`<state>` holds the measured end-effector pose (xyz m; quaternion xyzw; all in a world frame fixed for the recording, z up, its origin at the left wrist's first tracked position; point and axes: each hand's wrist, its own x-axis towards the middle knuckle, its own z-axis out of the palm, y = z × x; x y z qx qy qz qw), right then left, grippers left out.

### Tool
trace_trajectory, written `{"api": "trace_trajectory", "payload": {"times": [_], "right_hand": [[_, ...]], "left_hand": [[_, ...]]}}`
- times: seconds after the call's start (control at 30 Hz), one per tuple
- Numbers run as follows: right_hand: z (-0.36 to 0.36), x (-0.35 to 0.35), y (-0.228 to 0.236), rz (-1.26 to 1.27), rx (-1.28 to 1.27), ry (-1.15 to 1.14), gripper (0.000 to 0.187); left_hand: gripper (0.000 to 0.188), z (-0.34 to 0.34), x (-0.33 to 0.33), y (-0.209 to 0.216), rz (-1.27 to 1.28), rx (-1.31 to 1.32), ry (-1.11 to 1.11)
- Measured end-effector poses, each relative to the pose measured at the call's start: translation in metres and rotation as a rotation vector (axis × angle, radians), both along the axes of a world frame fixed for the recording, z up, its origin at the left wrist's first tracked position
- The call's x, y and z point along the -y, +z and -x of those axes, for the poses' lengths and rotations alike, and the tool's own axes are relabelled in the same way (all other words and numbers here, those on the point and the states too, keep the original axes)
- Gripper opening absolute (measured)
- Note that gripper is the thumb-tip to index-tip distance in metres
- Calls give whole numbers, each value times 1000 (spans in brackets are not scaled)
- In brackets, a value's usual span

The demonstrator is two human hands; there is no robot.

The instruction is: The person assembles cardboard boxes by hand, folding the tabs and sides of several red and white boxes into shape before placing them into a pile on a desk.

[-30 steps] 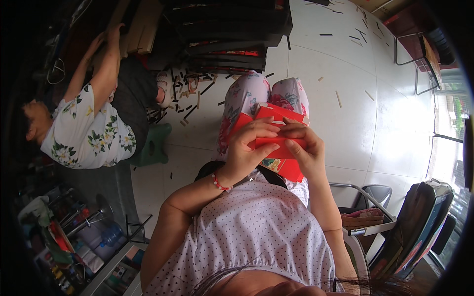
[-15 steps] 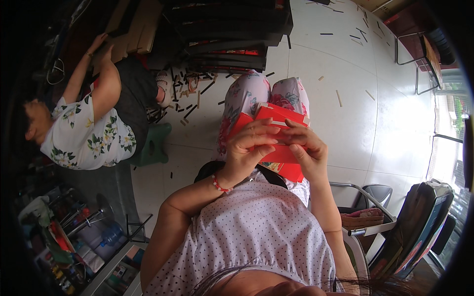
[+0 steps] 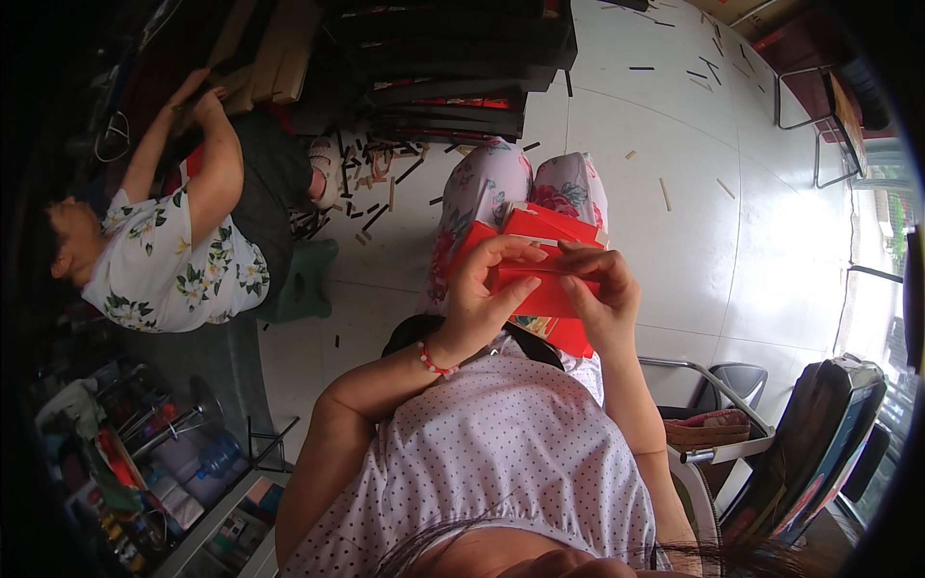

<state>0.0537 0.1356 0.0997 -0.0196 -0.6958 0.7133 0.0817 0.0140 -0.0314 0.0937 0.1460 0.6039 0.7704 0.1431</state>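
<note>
Above my lap, a red card (image 3: 544, 298) is held between both hands, with what looks like a fold or upper edge running across it. My left hand (image 3: 480, 287) is closed on its left side, thumb on the near face and fingers curled over the top. On the right side my right hand (image 3: 607, 288) pinches it the same way. Beneath, more red cards (image 3: 551, 225) lie on my thighs, partly hidden by my hands. One red piece (image 3: 570, 336) sticks out below the held card, next to a patterned, yellowish printed patch.
At the left a person (image 3: 173, 250) sits on a green stool (image 3: 302, 284), hands at some brown boards (image 3: 279, 58). Ahead stand stacked black trays (image 3: 443, 125) with red contents. Black and tan strips (image 3: 371, 183) litter the floor. A metal-framed chair (image 3: 708, 448) stands at the right.
My left fingers have bent more over the card's top edge and both thumbs have shifted slightly. The seated person's near arm has moved a little at the boards.
</note>
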Motion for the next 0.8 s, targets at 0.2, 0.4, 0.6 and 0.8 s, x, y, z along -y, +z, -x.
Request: {"api": "trace_trajectory", "payload": {"times": [0.2,0.4,0.6,0.8], "right_hand": [[-1,1,-5,5,98,-31,16],[-3,6,-6,214,211,-57,18],[-7,5,-17,116,103,-60,23],[-21,-14,-11,214,194,-92,48]], "left_hand": [[32,-3,0,-3,-41,72,17],[28,-6,-1,-4,-22,71,20],[23,-9,-3,-1,-3,61,57],[17,-9,4,8,32,-385,53]]}}
